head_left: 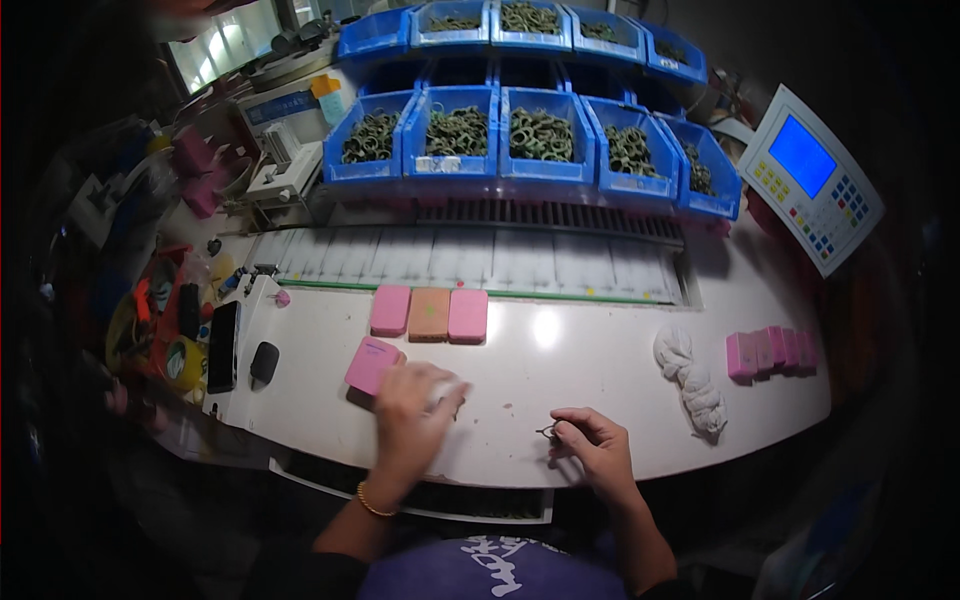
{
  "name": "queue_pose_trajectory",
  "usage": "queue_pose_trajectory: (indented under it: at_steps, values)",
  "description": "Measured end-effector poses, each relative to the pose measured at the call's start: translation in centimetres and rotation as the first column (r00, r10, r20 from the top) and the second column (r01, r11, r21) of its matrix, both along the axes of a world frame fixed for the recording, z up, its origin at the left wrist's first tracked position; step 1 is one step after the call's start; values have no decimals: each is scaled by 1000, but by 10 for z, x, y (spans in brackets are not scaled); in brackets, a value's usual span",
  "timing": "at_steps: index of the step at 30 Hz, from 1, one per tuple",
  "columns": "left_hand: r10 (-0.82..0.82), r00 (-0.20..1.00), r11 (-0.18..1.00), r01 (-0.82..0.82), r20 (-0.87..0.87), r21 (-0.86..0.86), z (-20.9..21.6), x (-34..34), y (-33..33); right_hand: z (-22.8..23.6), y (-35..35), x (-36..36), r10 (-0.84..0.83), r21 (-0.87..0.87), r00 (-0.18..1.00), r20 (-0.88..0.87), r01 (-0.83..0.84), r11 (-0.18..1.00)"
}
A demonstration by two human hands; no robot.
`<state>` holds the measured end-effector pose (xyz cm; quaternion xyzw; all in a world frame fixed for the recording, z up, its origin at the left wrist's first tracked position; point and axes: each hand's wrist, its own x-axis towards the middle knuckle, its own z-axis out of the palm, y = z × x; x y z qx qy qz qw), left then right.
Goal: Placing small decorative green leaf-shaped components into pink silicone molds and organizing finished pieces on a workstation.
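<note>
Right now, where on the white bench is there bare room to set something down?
Bare patch between the three pads and the white rag, above the right hand. Another lies left of the left hand, below the black oval. The far left edge is crowded with clutter.

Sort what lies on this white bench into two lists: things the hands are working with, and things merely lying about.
In use:
left hand on a white object by the tilted pink block
right hand pinching a small dark part

Lying about:
three blocks in a row
white rag
stack of pink blocks
blue bins
control panel
</note>
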<state>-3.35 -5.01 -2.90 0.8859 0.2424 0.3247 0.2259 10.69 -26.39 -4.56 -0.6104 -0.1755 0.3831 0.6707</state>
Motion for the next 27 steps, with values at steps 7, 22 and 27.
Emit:
queue_pose_trajectory:
  at_steps: [7,22,27]
  values:
    - [326,927,938,-292,-186,188,-11,-35,40,-12,20,17,51,-50,997,61,-48,998]
    - [252,937,965,-263,-242,-13,4,-63,65,-2,87,19,282,-194,666,691,-205,959]
    - [299,951,938,-308,-79,-160,17,-17,109,-11,66,54,153,-136,580,800,-72,988]
